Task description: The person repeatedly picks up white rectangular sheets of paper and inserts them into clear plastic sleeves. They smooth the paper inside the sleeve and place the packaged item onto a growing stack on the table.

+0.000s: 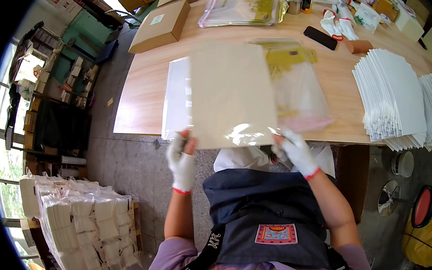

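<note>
Both my hands wear white gloves with bare fingertips. Between them I hold a large beige board (232, 97) by its near corners, tilted over the table edge; its near edge shines like clear plastic film. My left hand (181, 159) grips the near left corner, and my right hand (297, 152) pinches the near right corner. Partly hidden behind the board, a white sheet in clear film (176, 100) lies on the table to the left. On the right, clear plastic bags with gold printing (303, 91) lie partly under the board.
On the wooden table (144, 99) stand stacked white boards (391, 97) at right and cardboard boxes (161, 25) at far left. More printed bags (238, 11), a black phone (320, 38), spare gloves (339, 26) and a metal cup (292, 4) lie farther back. Wrapped white bundles (80, 221) fill the floor's lower left.
</note>
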The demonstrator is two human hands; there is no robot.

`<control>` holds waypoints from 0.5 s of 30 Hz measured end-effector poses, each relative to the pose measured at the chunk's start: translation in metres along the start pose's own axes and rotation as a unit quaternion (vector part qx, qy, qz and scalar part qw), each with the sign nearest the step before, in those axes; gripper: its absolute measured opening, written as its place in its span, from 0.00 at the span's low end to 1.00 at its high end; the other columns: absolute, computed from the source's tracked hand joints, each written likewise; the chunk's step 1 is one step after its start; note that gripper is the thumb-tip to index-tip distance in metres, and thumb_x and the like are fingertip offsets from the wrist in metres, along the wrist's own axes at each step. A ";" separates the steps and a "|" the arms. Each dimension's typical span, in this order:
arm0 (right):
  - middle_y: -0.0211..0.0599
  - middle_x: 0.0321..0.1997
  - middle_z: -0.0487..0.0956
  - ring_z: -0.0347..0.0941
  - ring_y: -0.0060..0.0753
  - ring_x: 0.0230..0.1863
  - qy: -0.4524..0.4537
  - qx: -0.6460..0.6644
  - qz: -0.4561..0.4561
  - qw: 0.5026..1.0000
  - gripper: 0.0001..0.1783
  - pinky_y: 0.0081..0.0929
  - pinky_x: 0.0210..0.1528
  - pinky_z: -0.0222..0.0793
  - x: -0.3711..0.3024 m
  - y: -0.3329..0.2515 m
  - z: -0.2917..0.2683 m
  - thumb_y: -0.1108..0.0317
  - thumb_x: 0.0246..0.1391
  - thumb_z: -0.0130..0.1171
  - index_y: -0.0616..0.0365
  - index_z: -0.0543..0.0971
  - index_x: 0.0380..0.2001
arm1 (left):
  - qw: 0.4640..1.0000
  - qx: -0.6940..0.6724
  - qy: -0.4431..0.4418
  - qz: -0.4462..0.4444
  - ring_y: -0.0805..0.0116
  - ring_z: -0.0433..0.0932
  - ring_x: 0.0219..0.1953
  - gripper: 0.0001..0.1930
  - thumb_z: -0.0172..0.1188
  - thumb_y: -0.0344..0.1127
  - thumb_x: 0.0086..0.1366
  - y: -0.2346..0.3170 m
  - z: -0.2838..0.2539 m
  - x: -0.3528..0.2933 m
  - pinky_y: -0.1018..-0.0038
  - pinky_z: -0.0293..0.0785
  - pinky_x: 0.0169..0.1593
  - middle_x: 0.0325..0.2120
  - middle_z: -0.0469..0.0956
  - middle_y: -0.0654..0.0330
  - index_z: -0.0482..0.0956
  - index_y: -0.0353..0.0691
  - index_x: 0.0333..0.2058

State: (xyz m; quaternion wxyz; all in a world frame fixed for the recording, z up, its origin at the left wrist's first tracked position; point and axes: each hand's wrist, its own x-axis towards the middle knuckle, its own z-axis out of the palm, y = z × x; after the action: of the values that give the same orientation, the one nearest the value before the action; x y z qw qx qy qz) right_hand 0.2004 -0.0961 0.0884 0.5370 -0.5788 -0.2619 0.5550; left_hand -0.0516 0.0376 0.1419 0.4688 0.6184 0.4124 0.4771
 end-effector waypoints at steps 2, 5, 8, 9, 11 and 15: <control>0.29 0.22 0.76 0.70 0.17 0.20 -0.031 -0.050 -0.071 0.996 0.10 0.20 0.23 0.66 0.033 -0.010 0.046 0.64 0.58 0.51 0.58 0.75 0.37 | 0.993 0.092 0.058 0.049 0.75 0.72 0.39 0.15 0.52 0.32 0.64 -0.013 -0.039 0.029 0.79 0.69 0.42 0.35 0.77 0.58 0.73 0.31 0.47; 0.31 0.23 0.78 0.73 0.21 0.23 -0.028 -0.249 -0.081 0.965 0.13 0.24 0.27 0.67 0.059 -0.021 0.092 0.61 0.56 0.51 0.59 0.76 0.36 | 0.975 0.212 0.057 0.040 0.70 0.73 0.40 0.17 0.51 0.30 0.63 -0.053 -0.077 0.055 0.76 0.69 0.45 0.40 0.76 0.56 0.71 0.33 0.51; 0.30 0.28 0.80 0.72 0.20 0.23 -0.044 -0.262 -0.031 0.964 0.12 0.23 0.28 0.67 0.067 -0.017 0.095 0.61 0.57 0.48 0.58 0.74 0.35 | 0.954 0.297 0.050 -0.006 0.67 0.73 0.42 0.19 0.49 0.28 0.63 -0.084 -0.084 0.059 0.75 0.69 0.47 0.46 0.74 0.55 0.70 0.34 0.53; 0.30 0.29 0.80 0.72 0.19 0.23 -0.049 -0.233 -0.039 0.970 0.12 0.23 0.27 0.67 0.058 -0.022 0.088 0.61 0.58 0.48 0.57 0.73 0.35 | 0.969 0.232 0.082 0.014 0.66 0.73 0.43 0.19 0.48 0.27 0.63 -0.096 -0.083 0.056 0.75 0.69 0.47 0.48 0.73 0.55 0.69 0.34 0.54; 0.28 0.25 0.75 0.68 0.16 0.23 -0.042 -0.083 -0.057 0.994 0.13 0.18 0.26 0.65 0.044 -0.019 0.056 0.57 0.61 0.48 0.55 0.73 0.35 | 0.983 0.125 0.130 0.041 0.65 0.72 0.46 0.20 0.49 0.27 0.64 -0.112 -0.083 0.049 0.75 0.68 0.49 0.52 0.70 0.54 0.67 0.35 0.56; 0.28 0.27 0.75 0.69 0.17 0.24 0.190 -0.123 -0.183 0.957 0.09 0.17 0.26 0.67 -0.021 -0.021 -0.069 0.67 0.60 0.46 0.58 0.73 0.39 | 0.970 0.142 0.183 0.071 0.67 0.67 0.53 0.21 0.49 0.25 0.64 -0.105 -0.085 0.041 0.75 0.67 0.51 0.56 0.66 0.53 0.64 0.34 0.57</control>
State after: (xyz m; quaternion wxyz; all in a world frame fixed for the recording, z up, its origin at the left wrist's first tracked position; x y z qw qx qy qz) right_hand 0.2646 -0.1318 0.1015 0.5939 -0.6771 -0.3226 0.2910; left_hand -0.1330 0.1160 0.0569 0.2571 0.6084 0.5102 0.5508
